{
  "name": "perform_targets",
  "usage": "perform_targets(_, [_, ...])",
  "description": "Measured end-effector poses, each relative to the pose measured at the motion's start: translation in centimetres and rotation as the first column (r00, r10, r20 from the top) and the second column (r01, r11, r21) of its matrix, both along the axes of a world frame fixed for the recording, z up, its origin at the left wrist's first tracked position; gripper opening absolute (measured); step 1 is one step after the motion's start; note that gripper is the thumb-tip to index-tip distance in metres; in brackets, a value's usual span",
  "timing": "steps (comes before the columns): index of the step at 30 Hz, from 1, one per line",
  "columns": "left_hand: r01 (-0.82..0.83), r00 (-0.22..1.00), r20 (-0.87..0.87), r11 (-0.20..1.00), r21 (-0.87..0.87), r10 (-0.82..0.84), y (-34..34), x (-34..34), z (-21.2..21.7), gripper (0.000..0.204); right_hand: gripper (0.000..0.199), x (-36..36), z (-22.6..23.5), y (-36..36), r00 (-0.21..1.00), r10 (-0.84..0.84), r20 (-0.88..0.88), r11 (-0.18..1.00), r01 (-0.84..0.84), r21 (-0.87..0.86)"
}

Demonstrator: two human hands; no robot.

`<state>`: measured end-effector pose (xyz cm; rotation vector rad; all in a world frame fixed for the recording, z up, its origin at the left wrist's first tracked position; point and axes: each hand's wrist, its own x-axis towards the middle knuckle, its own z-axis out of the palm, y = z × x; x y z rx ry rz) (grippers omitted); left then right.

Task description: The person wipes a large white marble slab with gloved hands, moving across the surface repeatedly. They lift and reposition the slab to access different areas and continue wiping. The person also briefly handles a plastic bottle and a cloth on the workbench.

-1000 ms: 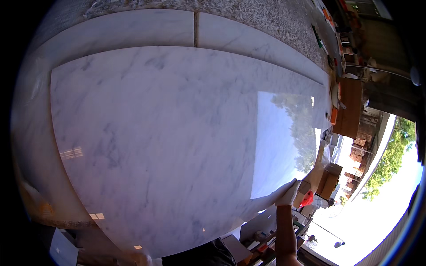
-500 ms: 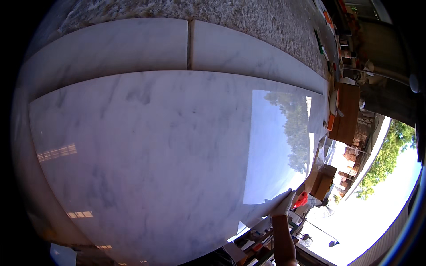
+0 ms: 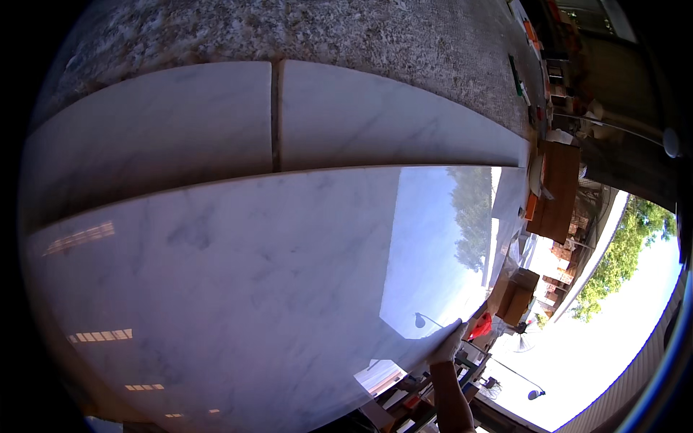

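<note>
A big polished white marble slab (image 3: 289, 267) with grey veining spreads across most of the view. Its glossy face mirrors sky, a tree and bright windows. At the slab's lower right edge is my right hand (image 3: 448, 343), in a white glove and closed on that edge, with the forearm coming up from below. Part of its fingers is hidden at the edge. My left hand is out of the picture.
Beyond the far edge lie two more marble pieces, a left one (image 3: 166, 119) and a right one (image 3: 390, 119), with a narrow gap between them. Rough grey ground (image 3: 325, 29) borders them. Cardboard boxes (image 3: 518, 297), a red item (image 3: 481, 326) and a fan (image 3: 521, 340) are at the right.
The slab's far edge has come lower in the picture and tilts more, exposing more of the marble pieces behind. My right hand has shifted slightly left and down, still at the edge.
</note>
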<state>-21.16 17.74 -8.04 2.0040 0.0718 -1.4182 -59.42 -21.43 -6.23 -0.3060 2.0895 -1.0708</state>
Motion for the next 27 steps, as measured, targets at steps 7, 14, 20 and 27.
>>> perform_targets(7, [0.043,0.999,-0.019,0.999,-0.019,-0.044,-0.8,0.8,-0.2,0.015,0.074,2.8,0.7,-1.1,0.993,-0.114,-0.03,0.992,0.115,0.043])
perform_targets(14, [0.076,0.997,-0.018,0.996,-0.046,-0.077,-1.2,1.1,-0.4,0.018,0.079,1.3,-0.1,-0.7,0.997,-0.076,-0.026,0.996,0.077,0.048])
perform_targets(20, [0.1,0.995,-0.012,0.994,-0.047,-0.1,-1.2,1.1,-0.1,0.02,0.081,0.6,-0.7,-0.4,0.998,-0.069,-0.004,0.997,0.07,0.031])
perform_targets(27, [0.125,0.992,-0.007,0.991,-0.055,-0.126,-1.2,1.1,0.2,0.023,0.084,-1.6,-1.7,0.4,0.996,-0.059,0.059,0.998,0.057,0.037])
